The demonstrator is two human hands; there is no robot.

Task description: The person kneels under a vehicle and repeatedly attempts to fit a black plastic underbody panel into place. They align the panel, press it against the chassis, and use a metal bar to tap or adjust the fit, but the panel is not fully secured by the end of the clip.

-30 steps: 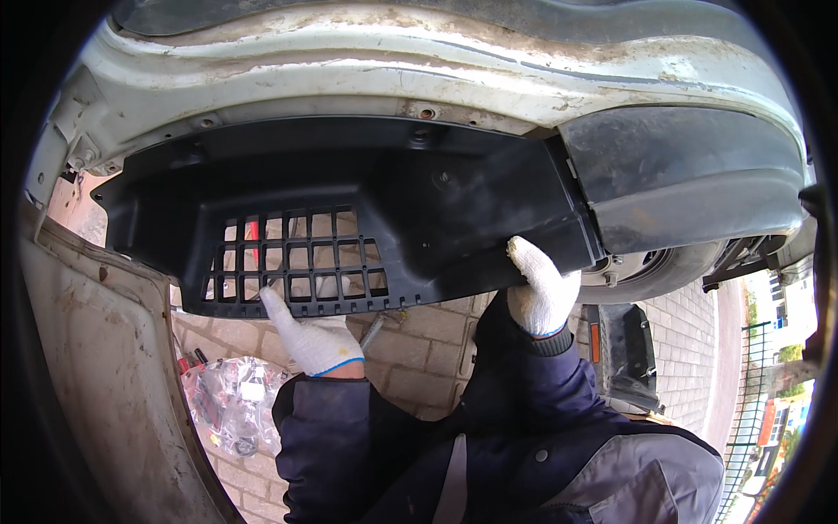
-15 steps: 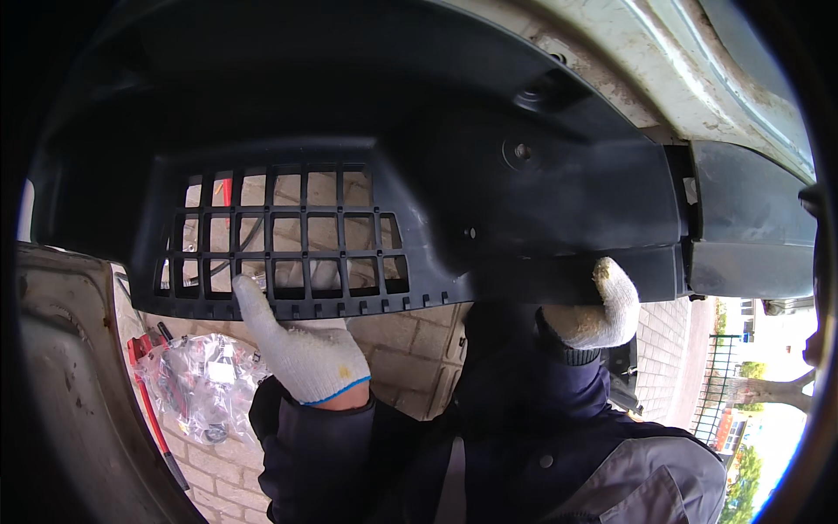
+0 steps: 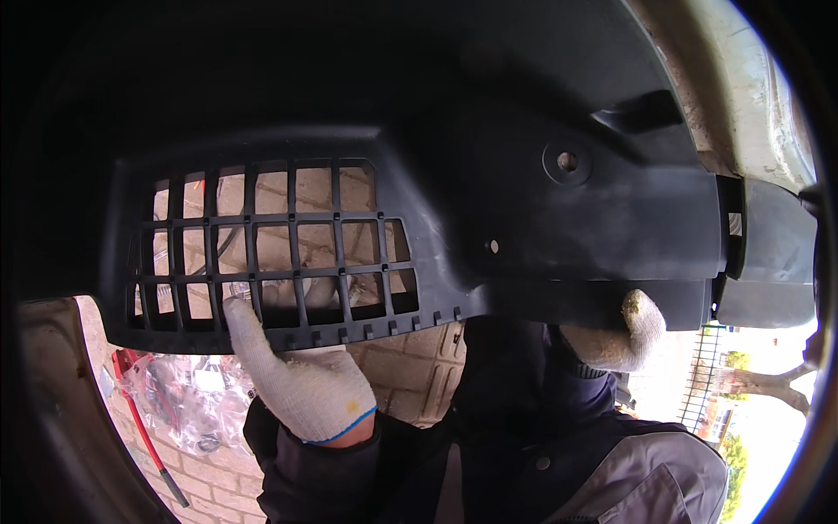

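A large black plastic vehicle panel (image 3: pixel 611 210) fills the upper part of the view, with a grid-like grille (image 3: pixel 295 218) moulded into its left half. My left hand (image 3: pixel 301 384), in a white knit glove with a blue cuff edge, grips the lower rim below the grille. Its thumb lies over the front of the bars, and some fingers show faintly through the openings. Farther right, my right hand (image 3: pixel 624 336), also gloved, is closed on the same lower rim with its thumb up in front. The rest of its fingers are hidden behind the panel.
Pale vehicle bodywork (image 3: pixel 729 96) curves along the upper right, and a worn body edge (image 3: pixel 57 375) stands at the left. On the brick paving lie a clear plastic bag of parts (image 3: pixel 196 397) and a red-handled tool (image 3: pixel 144 428). A fence (image 3: pixel 701 375) stands beyond at right.
The panel has come nearer and looks larger, its lower rim sitting lower in view. Both hands have moved down slightly with it, and their grip looks the same.
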